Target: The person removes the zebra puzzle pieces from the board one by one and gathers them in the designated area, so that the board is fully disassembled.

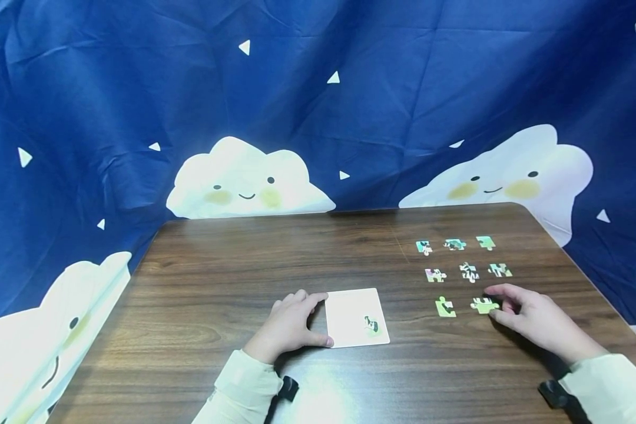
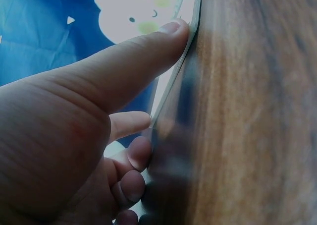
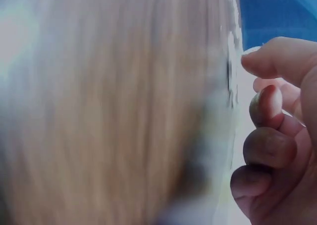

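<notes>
My left hand (image 1: 288,327) lies at the left edge of a square white board (image 1: 350,315), index fingertip at the upper left corner and thumb at the lower left. The left wrist view shows that thumb (image 2: 173,31) against the board's edge. A small green, black and white picture (image 1: 371,325) is at the board's lower right. My right hand (image 1: 535,318) is beside a green and white jigsaw piece (image 1: 484,305), thumb tip by its right end and index finger just beyond it. In the right wrist view, nothing shows between thumb and fingers.
Left of that piece lies a green jigsaw piece (image 1: 445,307) with a dark patch. Farther back are two rows of loose pieces, including a green one (image 1: 486,242) and a black and white one (image 1: 469,272). A blue cloud-print cloth (image 1: 318,106) hangs behind the wooden table (image 1: 217,259).
</notes>
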The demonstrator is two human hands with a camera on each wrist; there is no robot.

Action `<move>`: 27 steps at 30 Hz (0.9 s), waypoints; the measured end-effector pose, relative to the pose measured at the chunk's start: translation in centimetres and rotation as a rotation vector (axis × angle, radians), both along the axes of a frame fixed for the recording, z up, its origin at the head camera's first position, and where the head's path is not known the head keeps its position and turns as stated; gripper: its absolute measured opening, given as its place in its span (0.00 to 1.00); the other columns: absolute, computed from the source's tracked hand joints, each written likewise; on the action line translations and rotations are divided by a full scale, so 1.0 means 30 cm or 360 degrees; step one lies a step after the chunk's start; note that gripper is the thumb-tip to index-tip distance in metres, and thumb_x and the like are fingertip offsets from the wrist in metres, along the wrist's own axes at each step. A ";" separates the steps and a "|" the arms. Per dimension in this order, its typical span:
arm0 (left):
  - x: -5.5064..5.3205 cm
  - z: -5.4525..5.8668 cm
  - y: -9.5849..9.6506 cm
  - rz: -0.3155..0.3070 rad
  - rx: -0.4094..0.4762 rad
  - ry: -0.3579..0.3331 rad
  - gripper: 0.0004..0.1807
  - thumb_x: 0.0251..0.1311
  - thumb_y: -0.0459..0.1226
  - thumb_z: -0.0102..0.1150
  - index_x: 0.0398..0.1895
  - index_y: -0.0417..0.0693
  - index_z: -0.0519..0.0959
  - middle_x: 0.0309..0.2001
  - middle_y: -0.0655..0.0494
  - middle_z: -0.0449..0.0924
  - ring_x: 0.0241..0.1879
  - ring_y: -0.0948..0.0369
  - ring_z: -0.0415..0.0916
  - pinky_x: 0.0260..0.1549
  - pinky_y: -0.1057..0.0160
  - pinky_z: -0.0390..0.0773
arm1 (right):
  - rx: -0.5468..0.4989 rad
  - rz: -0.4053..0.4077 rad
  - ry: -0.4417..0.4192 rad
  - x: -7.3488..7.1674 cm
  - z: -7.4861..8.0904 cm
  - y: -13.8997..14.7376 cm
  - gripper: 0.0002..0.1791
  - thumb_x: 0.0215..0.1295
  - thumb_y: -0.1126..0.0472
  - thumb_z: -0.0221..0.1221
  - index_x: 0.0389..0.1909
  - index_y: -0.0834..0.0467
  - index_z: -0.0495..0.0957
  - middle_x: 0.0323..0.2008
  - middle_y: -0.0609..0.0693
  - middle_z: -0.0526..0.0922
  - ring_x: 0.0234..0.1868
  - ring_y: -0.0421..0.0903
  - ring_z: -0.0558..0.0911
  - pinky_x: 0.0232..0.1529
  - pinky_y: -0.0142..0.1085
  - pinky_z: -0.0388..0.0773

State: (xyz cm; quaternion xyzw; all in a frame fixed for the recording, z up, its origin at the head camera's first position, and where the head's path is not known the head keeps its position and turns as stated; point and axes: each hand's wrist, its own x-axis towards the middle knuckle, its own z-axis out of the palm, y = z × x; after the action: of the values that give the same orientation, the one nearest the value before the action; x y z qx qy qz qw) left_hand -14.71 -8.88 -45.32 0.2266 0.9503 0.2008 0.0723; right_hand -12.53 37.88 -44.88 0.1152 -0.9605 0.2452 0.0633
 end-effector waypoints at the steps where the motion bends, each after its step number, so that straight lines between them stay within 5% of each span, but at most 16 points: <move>1: 0.000 0.001 0.000 0.0000 0.0001 0.0000 0.52 0.38 0.62 0.76 0.70 0.55 0.71 0.38 0.62 0.69 0.38 0.62 0.64 0.39 0.58 0.63 | -0.0009 0.0004 0.0012 0.002 0.003 -0.007 0.18 0.59 0.60 0.69 0.51 0.57 0.81 0.23 0.38 0.69 0.22 0.32 0.67 0.27 0.32 0.62; 17: -0.001 0.004 0.003 0.0004 0.0012 0.0003 0.52 0.39 0.62 0.76 0.70 0.55 0.71 0.38 0.63 0.69 0.38 0.62 0.64 0.39 0.58 0.63 | -0.0208 0.0189 0.0204 0.031 0.026 -0.215 0.16 0.55 0.63 0.71 0.45 0.52 0.82 0.22 0.33 0.68 0.21 0.31 0.67 0.25 0.29 0.64; 27: 0.003 0.002 0.001 -0.0002 0.0028 -0.0007 0.51 0.39 0.62 0.76 0.70 0.55 0.71 0.39 0.62 0.70 0.39 0.61 0.65 0.40 0.58 0.63 | -0.0280 0.0323 0.0101 0.026 0.020 -0.354 0.15 0.56 0.64 0.70 0.45 0.53 0.82 0.21 0.33 0.68 0.20 0.30 0.67 0.26 0.30 0.67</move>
State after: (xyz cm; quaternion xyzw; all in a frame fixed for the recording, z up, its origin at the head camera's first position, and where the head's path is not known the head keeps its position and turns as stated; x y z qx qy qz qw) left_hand -14.62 -8.85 -45.27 0.2274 0.9482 0.2097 0.0725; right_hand -11.74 27.26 -44.27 0.2134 -0.9163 0.3297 0.0783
